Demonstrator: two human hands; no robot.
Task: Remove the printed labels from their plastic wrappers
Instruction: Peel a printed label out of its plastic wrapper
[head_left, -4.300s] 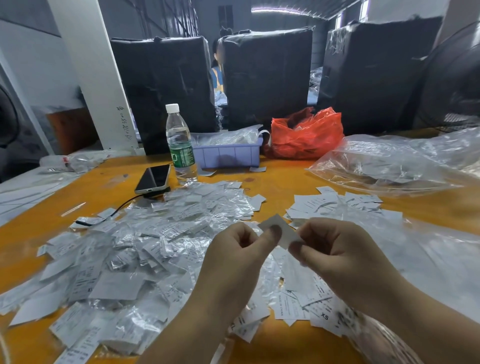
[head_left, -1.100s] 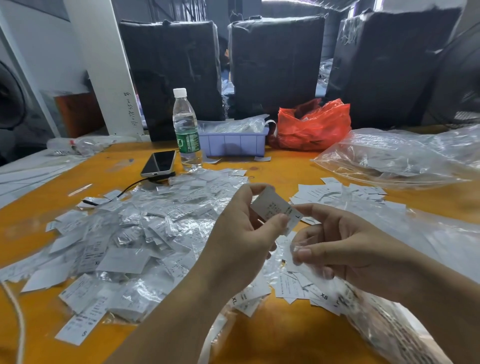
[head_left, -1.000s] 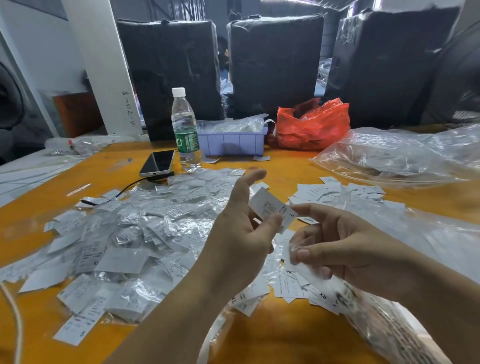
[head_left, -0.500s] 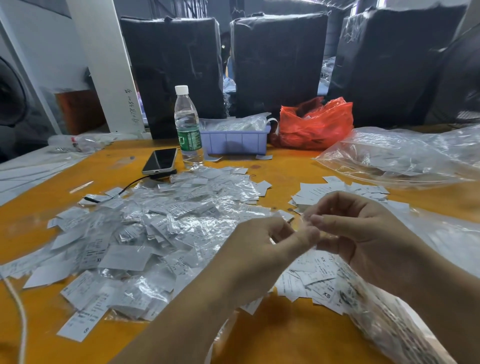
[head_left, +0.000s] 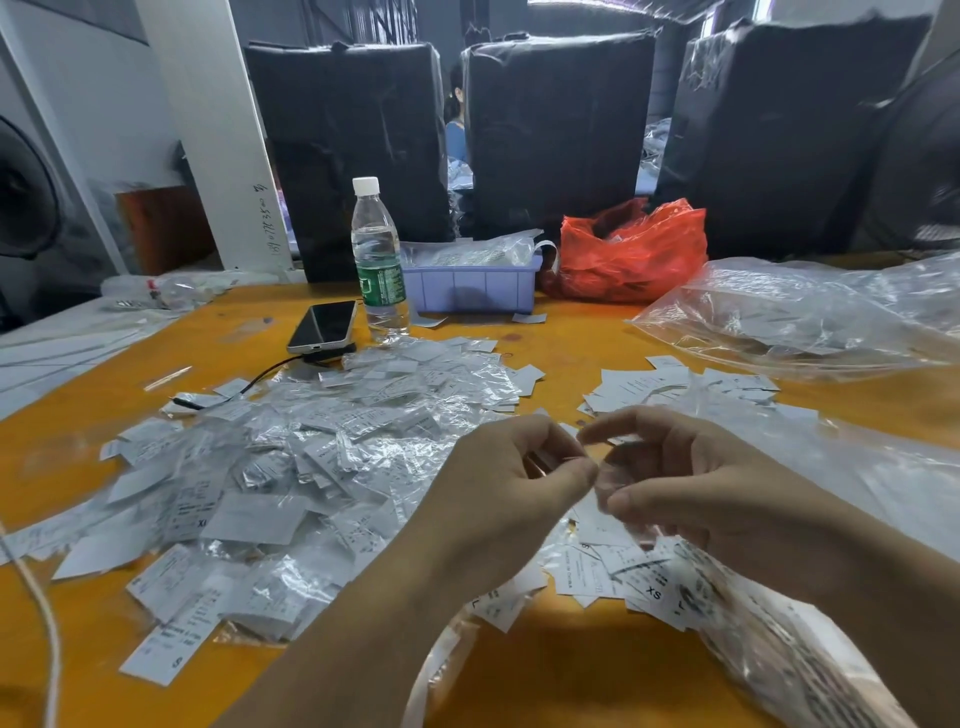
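My left hand (head_left: 511, 480) and my right hand (head_left: 696, 483) meet fingertip to fingertip low over the orange table (head_left: 561, 343). Between them they pinch a small wrapped label (head_left: 601, 468). The fingers hide most of it, and only a sliver of clear film shows. A wide heap of wrapped labels (head_left: 311, 457) covers the table to the left. Bare printed labels (head_left: 613, 569) lie just below my hands, and another small pile of bare labels (head_left: 649, 387) lies behind them.
A water bottle (head_left: 376, 260), a phone (head_left: 324, 325) with its cable, a blue tray (head_left: 470, 288) and a red bag (head_left: 628, 254) stand at the back. Large clear bags (head_left: 805, 322) fill the right. Black-wrapped bales (head_left: 348, 145) wall the far edge. A white cord (head_left: 44, 623) crosses the left corner.
A second ago my left hand held the label up alone, with my right hand loose below it. Both hands have since dropped and come together on it.
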